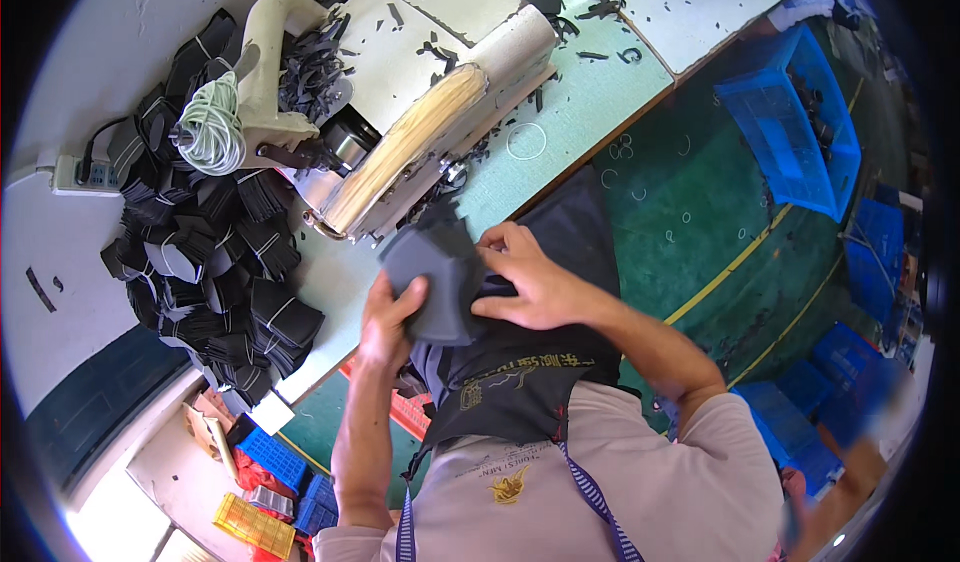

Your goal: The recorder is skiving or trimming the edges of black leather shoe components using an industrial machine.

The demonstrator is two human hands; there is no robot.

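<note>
My left hand (385,320) grips a thick stack of dark grey curved sheet pieces (432,280), its thumb lying across the front face. The stack is held up over my dark apron, just off the table edge. My right hand (535,280) is at the stack's right side, with thumb and fingers bent around that edge. Whether a band lies under those fingers I cannot make out. Beyond the stack stands a cream machine (430,22) with a pale wooden-looking curved strip (405,147) along its front. A bunch of pale green-white rubber bands (213,127) hangs on its arm.
Many banded bundles of black pieces (200,252) are piled left of the machine. Black scraps litter the machine and the pale green table (590,102); one loose band (526,142) lies there. Blue crates (795,127) stand on the floor at right, more crates (255,527) at lower left.
</note>
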